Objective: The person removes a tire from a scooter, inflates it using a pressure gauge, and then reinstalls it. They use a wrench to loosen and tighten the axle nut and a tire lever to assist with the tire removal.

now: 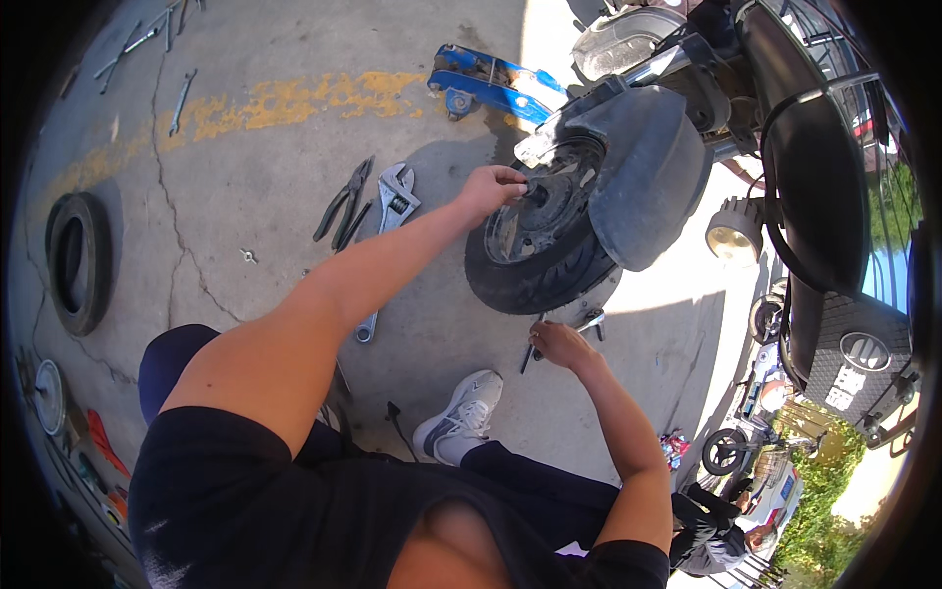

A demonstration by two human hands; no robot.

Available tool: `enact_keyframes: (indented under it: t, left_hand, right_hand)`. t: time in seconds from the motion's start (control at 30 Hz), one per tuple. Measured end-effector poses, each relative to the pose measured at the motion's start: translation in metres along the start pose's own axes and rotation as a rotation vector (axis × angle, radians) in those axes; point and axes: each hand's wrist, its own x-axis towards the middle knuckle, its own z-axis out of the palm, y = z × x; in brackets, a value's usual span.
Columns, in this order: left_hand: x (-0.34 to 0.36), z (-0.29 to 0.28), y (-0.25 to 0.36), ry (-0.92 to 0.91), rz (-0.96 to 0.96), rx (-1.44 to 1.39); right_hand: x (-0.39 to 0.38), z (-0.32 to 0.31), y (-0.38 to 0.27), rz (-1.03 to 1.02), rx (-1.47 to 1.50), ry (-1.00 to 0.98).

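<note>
My left hand [491, 196] reaches to the hub [535, 221] of a scooter's front wheel with black tire [518, 287], its fingertips pinched at the axle; what they hold is too small to make out. Below the tire, my right hand [557, 346] is closed over slim metal tools lying near a socket wrench [591, 321]; its exact grip is hidden. A dark plastic fender [643, 187] covers part of the wheel. To the left lie a large adjustable wrench [397, 201] and black-handled pliers [343, 201].
A blue floor jack [491, 83] sits beyond the wheel. A loose tire [93, 270] and several wrenches [182, 103] lie on the left. The scooter body [805, 177] rises at right. Parked two-wheelers [724, 450] and another person [716, 540] are at lower right.
</note>
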Motion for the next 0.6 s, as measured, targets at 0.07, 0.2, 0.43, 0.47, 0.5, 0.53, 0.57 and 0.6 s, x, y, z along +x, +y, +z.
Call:
enact_keyframes:
  t: [0.07, 0.2, 0.43, 0.47, 0.5, 0.53, 0.57, 0.6]
  left_hand:
    - [-0.004, 0.005, 0.003, 0.026, -0.002, 0.046]
    - [-0.006, 0.010, 0.003, 0.048, -0.021, -0.013]
    - [-0.006, 0.015, -0.002, 0.075, -0.068, -0.163]
    - [-0.005, 0.014, -0.004, 0.079, -0.070, -0.196]
    - [-0.006, 0.012, -0.005, 0.084, -0.077, -0.223]
    - [-0.007, 0.013, -0.005, 0.109, -0.095, -0.232]
    - [-0.008, 0.012, -0.005, 0.133, -0.116, -0.238]
    - [-0.009, 0.010, -0.006, 0.156, -0.134, -0.240]
  right_hand:
    - [0.000, -0.002, -0.002, 0.025, -0.019, -0.008]
    - [0.020, -0.018, 0.015, 0.066, 0.182, -0.056]
    - [0.100, -0.059, 0.027, -0.162, 1.380, 0.676]
    - [0.119, -0.054, 0.025, -0.275, 1.553, 0.727]
    - [0.140, -0.046, 0.021, -0.342, 1.709, 0.737]
    - [0.155, -0.035, 0.019, -0.401, 1.834, 0.750]
    - [0.171, -0.026, 0.015, -0.452, 1.943, 0.757]
    - [0.187, -0.018, 0.011, -0.462, 1.983, 0.761]
